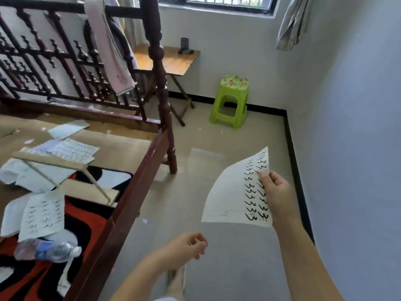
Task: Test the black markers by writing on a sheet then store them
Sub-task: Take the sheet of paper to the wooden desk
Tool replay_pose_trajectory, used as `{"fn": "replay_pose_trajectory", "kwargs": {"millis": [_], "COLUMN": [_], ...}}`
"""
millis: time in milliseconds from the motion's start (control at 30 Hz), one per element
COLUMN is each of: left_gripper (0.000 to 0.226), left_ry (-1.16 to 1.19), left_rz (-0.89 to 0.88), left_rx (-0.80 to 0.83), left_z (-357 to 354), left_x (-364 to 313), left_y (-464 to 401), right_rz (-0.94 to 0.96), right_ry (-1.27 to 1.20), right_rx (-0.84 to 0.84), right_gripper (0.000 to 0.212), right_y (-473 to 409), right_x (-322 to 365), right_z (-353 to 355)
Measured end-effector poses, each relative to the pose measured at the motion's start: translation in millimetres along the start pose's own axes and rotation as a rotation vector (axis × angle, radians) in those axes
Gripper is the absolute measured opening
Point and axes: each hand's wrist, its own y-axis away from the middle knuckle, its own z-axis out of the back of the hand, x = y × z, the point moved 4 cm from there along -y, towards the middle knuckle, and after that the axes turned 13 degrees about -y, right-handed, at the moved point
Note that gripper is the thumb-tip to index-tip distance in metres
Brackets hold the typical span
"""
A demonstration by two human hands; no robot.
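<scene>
Nearest, left hand (186, 248) loosely curled, apparently holding nothing. Right hand (274, 192) pinching written sheet (230, 192) by its right edge, aloft over floor (195, 137). No black markers visible; possibly among papers (63, 148) on bed (121, 148). Risk: thin one-edge pinch letting sheet slip or crease.

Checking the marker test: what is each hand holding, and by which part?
The right hand pinches the written sheet at its right edge. The left hand holds nothing visible.

Sheets (43, 216) on bed (121, 211), stool (232, 101) behind.
</scene>
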Motion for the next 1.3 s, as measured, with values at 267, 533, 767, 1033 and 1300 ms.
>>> {"fn": "replay_pose_trajectory", "kwargs": {"millis": [267,533,767,1033,1300], "left_gripper": [0.017,0.02,0.015,0.007,0.012], "left_ry": [0.087,-0.037,0.092,0.141,0.088], "left_rz": [-0.116,-0.043,-0.047,-0.046,-0.023], "left_rx": [-0.2,0.015,-0.216,-0.29,-0.303], "left_z": [192.4,259.5,371.2,483.6,645.2], "left_x": [-90.0,-118.9,-192.9,-222.7,-259.0], "left_y": [-161.9,-337.7,-483.5,-636.8,-784.7], "right_rz": [0.101,0.095,0.13,0.095,0.06], "right_ry": [-0.079,-0.039,0.061,0.092,0.055], "right_rx": [-0.166,-0.134,0.16,0.184,0.085], "right_gripper": [0.024,0.018,0.022,0.016,0.013], "right_y": [-188.1,-389.6,-590.5,-796.9,-990.7], "right_x": [69.0,91.5,170.2,179.0,194.1], "right_z": [-48.3,-72.3,-138.0,-180.3,-247.6]}}
